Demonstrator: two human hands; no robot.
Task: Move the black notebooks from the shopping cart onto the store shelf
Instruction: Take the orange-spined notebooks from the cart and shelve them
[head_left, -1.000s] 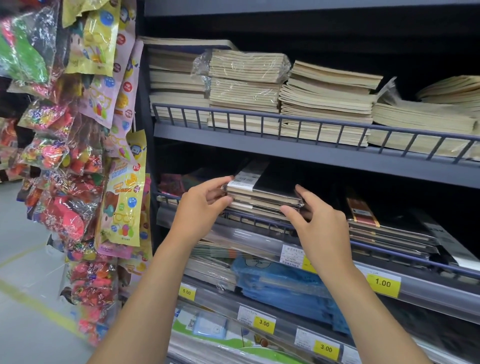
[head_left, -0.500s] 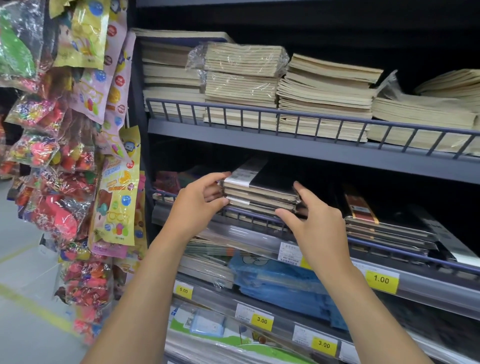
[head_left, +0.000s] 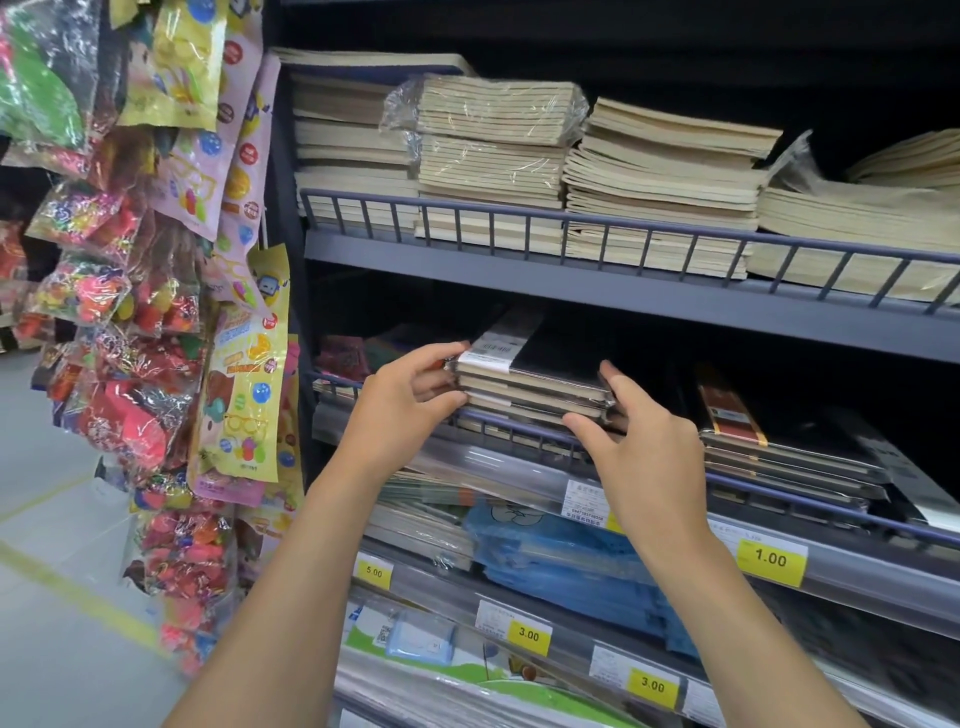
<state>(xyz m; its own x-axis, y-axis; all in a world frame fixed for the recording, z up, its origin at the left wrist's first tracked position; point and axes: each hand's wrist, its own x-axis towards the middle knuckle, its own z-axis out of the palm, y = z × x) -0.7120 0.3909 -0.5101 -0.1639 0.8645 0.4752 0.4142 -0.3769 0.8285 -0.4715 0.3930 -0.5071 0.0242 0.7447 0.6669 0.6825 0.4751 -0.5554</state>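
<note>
Over the front rail of the middle store shelf (head_left: 493, 467), a stack of black notebooks (head_left: 540, 384) is held. Its left end is gripped by the curled fingers of the left hand (head_left: 410, 400), and its right end is pinched by the right hand (head_left: 644, 447).

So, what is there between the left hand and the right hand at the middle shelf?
The head view shows the stack of black notebooks there, above the wire rail; the left hand holds its left end, the right hand its right end.
</note>
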